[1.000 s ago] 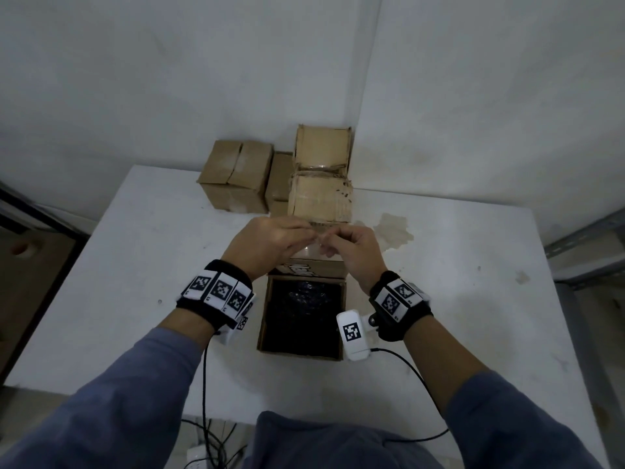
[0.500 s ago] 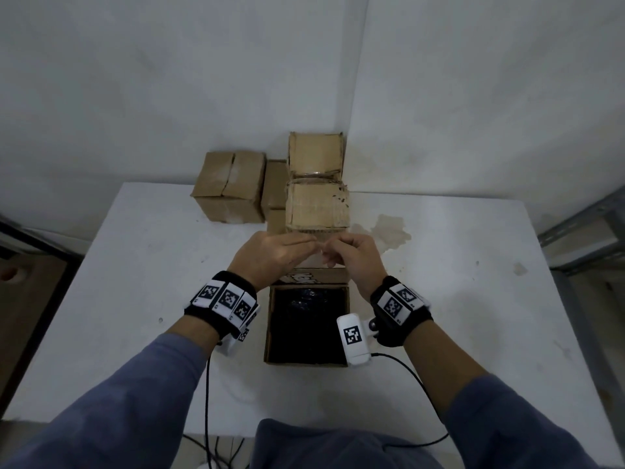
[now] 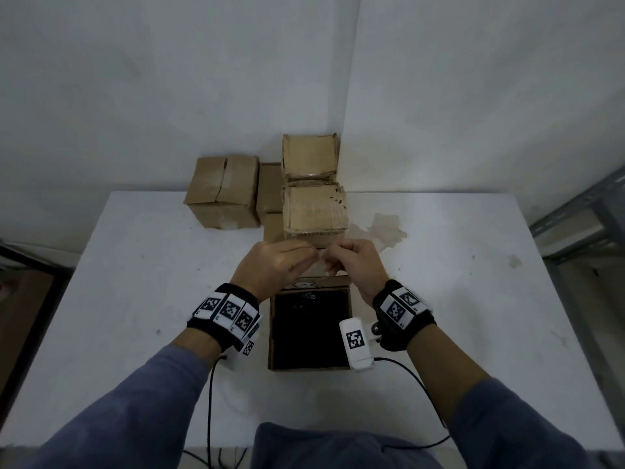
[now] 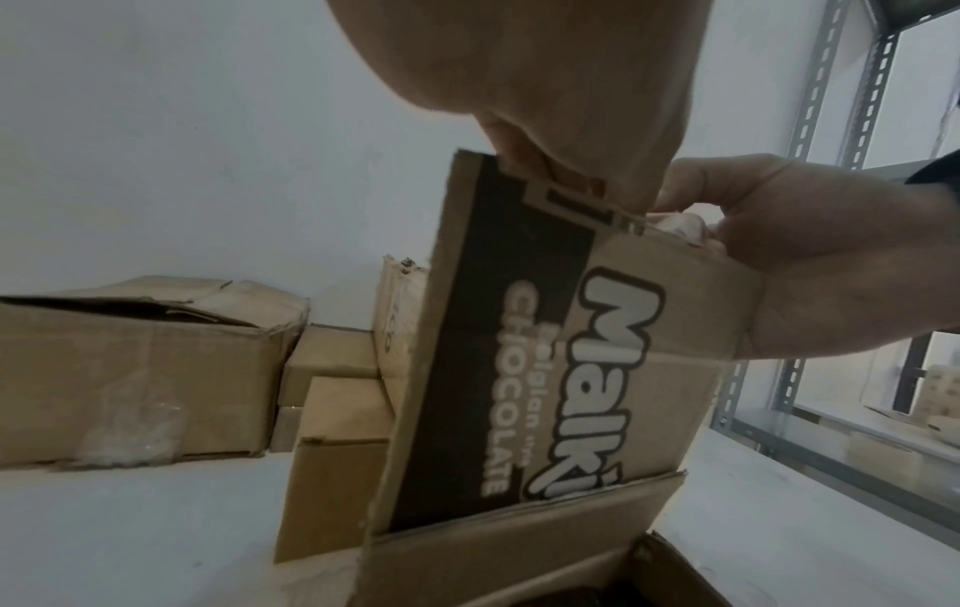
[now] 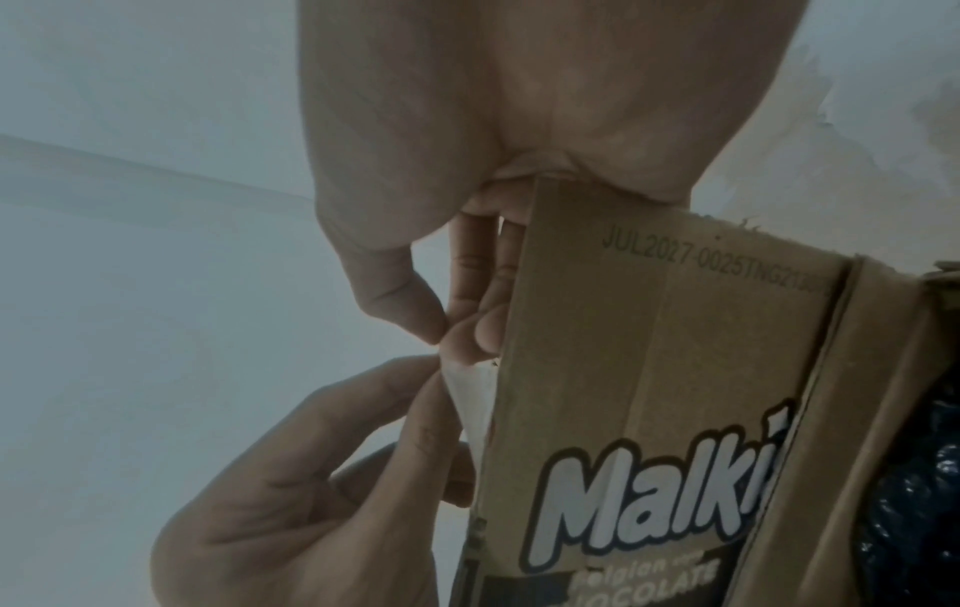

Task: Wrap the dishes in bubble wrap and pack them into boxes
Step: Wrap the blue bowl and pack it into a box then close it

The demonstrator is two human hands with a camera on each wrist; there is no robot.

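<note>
An open cardboard box (image 3: 309, 366) sits on the white table (image 3: 135, 299) in front of me, with something in dark bubble wrap (image 3: 309, 328) inside. Its far flap (image 4: 571, 369), printed with a chocolate brand, stands upright. My left hand (image 3: 313, 256) pinches the flap's top edge. Right beside it, my right hand (image 3: 329, 262) pinches a whitish strip of tape (image 5: 470, 394) that sticks out from that edge. In the right wrist view the flap (image 5: 649, 369) hides most of the wrapped bundle (image 5: 914, 493).
Several closed cardboard boxes stand at the table's far edge against the wall: a wide one (image 3: 221, 194) on the left and a stack (image 3: 313, 204) just behind my hands. A metal shelf frame (image 3: 581, 218) stands to the right. A stain (image 3: 385, 228) marks the table.
Both hands stay together at the raised flap, shifting only slightly. The head view has tilted, so the boxes and table sit lower in the picture.
</note>
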